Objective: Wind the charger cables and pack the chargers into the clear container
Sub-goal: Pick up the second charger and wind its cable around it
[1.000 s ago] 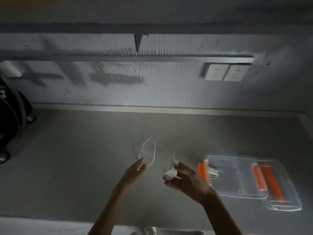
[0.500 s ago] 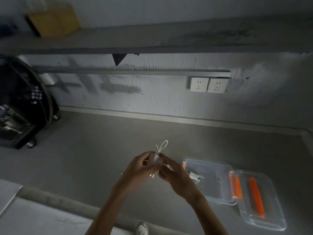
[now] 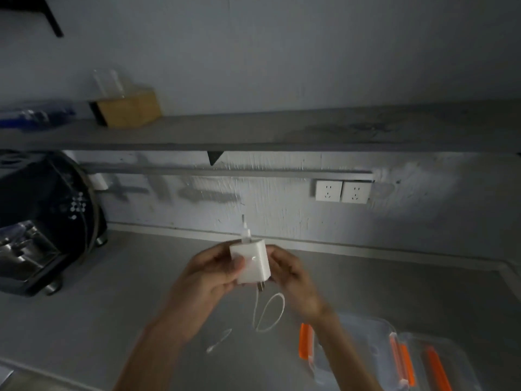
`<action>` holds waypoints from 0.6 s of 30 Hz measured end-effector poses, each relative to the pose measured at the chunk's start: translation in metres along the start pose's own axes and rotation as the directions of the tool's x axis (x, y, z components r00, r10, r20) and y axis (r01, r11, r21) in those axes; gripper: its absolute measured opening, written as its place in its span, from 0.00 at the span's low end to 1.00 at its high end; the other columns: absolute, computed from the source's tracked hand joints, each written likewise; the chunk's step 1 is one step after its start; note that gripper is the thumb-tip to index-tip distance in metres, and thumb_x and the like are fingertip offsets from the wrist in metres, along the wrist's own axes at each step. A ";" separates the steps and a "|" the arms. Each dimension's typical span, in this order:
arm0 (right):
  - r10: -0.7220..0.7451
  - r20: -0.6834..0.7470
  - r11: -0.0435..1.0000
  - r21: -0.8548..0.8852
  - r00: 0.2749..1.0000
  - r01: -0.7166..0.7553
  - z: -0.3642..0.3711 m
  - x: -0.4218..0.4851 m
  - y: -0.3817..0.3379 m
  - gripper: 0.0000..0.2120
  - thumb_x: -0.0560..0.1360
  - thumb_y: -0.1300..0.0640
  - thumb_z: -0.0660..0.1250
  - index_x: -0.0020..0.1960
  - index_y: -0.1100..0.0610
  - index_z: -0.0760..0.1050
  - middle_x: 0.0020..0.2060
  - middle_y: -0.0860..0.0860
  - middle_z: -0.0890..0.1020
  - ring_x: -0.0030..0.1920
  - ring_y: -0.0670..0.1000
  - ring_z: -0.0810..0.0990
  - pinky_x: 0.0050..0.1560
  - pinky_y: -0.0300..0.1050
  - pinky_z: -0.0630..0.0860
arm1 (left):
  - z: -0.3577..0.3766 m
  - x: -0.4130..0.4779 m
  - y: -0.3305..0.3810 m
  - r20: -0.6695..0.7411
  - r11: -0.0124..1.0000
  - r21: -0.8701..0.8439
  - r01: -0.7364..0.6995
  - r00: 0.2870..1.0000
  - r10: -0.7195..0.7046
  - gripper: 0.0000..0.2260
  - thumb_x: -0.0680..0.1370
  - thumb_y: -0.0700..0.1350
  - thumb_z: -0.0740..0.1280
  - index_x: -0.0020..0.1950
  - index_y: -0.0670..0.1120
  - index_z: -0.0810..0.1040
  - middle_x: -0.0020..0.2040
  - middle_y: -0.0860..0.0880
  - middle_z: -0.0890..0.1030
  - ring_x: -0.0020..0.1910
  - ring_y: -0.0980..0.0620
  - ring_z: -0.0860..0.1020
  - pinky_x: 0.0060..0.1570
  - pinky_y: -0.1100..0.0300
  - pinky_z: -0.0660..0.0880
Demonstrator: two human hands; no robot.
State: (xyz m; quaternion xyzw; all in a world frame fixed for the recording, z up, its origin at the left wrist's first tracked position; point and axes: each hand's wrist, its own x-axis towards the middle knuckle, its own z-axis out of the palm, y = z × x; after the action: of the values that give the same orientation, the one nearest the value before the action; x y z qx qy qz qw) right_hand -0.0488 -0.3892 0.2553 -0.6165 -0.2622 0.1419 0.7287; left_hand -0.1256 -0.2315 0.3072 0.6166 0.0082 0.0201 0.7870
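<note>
Both hands were up at mid-frame around the white charger (image 3: 251, 263): left hand (image 3: 214, 273) with its grip pinching the left face, right hand (image 3: 290, 273) curled against the right side. Its cable (image 3: 269, 313) dangled in a loop below, above the grey tabletop (image 3: 112, 306). The clear container (image 3: 366, 359) with orange clips sat open at lower right.
</note>
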 end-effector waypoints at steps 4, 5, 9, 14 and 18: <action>0.103 0.118 0.960 0.249 0.988 -0.129 0.016 -0.009 0.009 0.12 0.81 0.55 0.59 0.53 0.65 0.72 0.39 0.52 0.78 0.36 0.50 0.75 0.37 0.42 0.71 | -0.008 0.024 0.018 -0.027 0.998 -0.042 -0.043 0.999 0.041 0.16 0.72 0.44 0.70 0.54 0.35 0.80 0.44 0.41 0.81 0.45 0.44 0.80 0.46 0.54 0.79; 0.088 0.123 0.960 0.256 0.989 -0.117 0.018 -0.010 0.012 0.09 0.79 0.56 0.60 0.51 0.63 0.71 0.37 0.52 0.77 0.34 0.50 0.73 0.35 0.42 0.67 | -0.010 0.029 0.020 -0.013 0.997 -0.066 -0.027 1.000 0.026 0.15 0.73 0.44 0.70 0.54 0.35 0.80 0.44 0.41 0.80 0.44 0.45 0.78 0.45 0.55 0.79; 0.047 -0.060 0.958 0.286 0.997 -0.028 0.011 -0.008 0.013 0.04 0.75 0.58 0.66 0.47 0.59 0.74 0.28 0.50 0.67 0.28 0.47 0.63 0.30 0.41 0.56 | -0.024 0.041 0.018 0.033 0.948 -0.277 0.154 0.988 -0.151 0.20 0.71 0.37 0.67 0.63 0.35 0.76 0.55 0.35 0.80 0.52 0.41 0.79 0.44 0.51 0.79; -0.074 -0.185 0.997 0.000 0.980 0.075 0.001 0.007 -0.010 0.12 0.81 0.53 0.60 0.58 0.52 0.79 0.28 0.51 0.58 0.27 0.46 0.57 0.27 0.41 0.52 | -0.020 0.048 0.010 0.010 0.946 -0.251 0.206 0.978 -0.210 0.20 0.69 0.49 0.74 0.56 0.40 0.77 0.42 0.45 0.78 0.39 0.48 0.78 0.36 0.55 0.73; -0.132 -0.318 0.991 -0.052 0.939 0.122 -0.013 0.018 -0.021 0.14 0.79 0.47 0.61 0.57 0.52 0.80 0.28 0.51 0.57 0.27 0.47 0.55 0.26 0.43 0.53 | -0.026 0.045 0.009 0.000 0.954 -0.231 0.191 0.981 -0.196 0.22 0.70 0.45 0.74 0.60 0.38 0.77 0.46 0.46 0.75 0.41 0.49 0.79 0.31 0.58 0.74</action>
State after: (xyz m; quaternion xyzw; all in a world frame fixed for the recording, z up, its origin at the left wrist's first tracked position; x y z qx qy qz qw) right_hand -0.0291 -0.3944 0.2786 -0.6244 -0.1815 -0.0118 0.7597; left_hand -0.0820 -0.2022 0.3099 0.5173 0.0751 -0.0491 0.8511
